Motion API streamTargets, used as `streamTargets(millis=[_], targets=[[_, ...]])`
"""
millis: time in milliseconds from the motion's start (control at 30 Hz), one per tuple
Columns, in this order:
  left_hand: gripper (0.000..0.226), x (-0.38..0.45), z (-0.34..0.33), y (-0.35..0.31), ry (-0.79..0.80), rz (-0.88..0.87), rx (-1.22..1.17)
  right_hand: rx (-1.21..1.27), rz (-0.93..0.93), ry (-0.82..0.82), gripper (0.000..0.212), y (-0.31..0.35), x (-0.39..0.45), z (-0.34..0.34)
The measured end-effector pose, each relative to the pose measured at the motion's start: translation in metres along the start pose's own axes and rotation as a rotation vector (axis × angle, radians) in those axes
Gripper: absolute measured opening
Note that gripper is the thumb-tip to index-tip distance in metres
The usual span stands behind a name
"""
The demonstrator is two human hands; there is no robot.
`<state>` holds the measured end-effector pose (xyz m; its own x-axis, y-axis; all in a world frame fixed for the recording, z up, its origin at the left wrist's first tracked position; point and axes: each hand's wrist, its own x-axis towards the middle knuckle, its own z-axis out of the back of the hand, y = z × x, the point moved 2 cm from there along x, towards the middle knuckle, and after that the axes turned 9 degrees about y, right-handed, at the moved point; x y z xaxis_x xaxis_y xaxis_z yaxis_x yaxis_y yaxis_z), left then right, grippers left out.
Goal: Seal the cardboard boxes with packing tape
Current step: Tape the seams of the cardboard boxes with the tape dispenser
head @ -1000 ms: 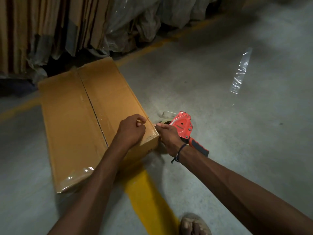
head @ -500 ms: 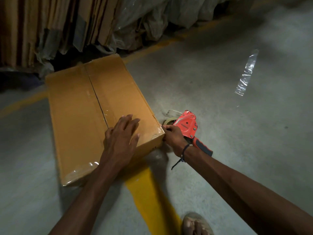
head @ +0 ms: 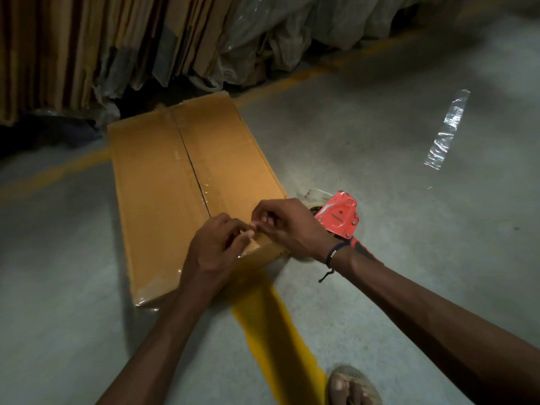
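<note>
Head view: grey concrete floor [head: 380, 159], yellow line, flattened cartons stacked behind. Cardboard box [head: 163, 206] lying flat, centre seam mostly untaped. Left hand [head: 216, 247] and right hand [head: 287, 226] pinching tape end at near edge, dispenser [head: 340, 214] just beside. Next, probably: pressing down, pulling along seam. No legible writing.

Warehouse: stacked flattened cartons [head: 87, 48], line-marked floor [head: 380, 171]
</note>
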<state>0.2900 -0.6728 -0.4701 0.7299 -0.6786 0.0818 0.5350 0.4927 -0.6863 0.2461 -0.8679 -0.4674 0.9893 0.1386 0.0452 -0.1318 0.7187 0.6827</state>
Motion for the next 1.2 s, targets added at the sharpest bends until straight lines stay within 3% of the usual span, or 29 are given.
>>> streamTargets(millis=[133, 300, 467, 600, 867, 1033, 1200], targets=[[0.024, -0.015, -0.004, 0.016, 0.067, -0.043, 0.026, -0.006, 0.084, 0.006, 0.009, -0.008, -0.006, -0.011], [0.045, -0.029, 0.005, 0.030, 0.154, -0.205, 0.284, -0.174, 0.183, 0.121, 0.025, -0.016, -0.009, -0.009], [0.047, -0.040, 0.014, 0.031, 0.131, -0.335, 0.611, -0.403, 0.298, 0.182, 0.039, -0.018, -0.015, -0.009], [0.049, -0.056, 0.023, 0.042, 0.181, -0.427, 0.691, -0.519, 0.335, 0.165, 0.043, -0.020, -0.015, -0.012], [0.042, -0.053, 0.024, 0.022, 0.178, -0.223, 0.613, -0.653, 0.358, 0.271, 0.047, -0.008, -0.011, -0.002], [0.036, -0.043, 0.022, 0.025, 0.219, -0.228, 0.641, -0.657, 0.426, 0.312, 0.052, 0.021, 0.009, -0.027], [0.037, -0.074, 0.061, 0.051, 0.335, -0.183, 0.655, -0.577, 0.363, 0.285, 0.052, 0.015, 0.006, -0.030]])
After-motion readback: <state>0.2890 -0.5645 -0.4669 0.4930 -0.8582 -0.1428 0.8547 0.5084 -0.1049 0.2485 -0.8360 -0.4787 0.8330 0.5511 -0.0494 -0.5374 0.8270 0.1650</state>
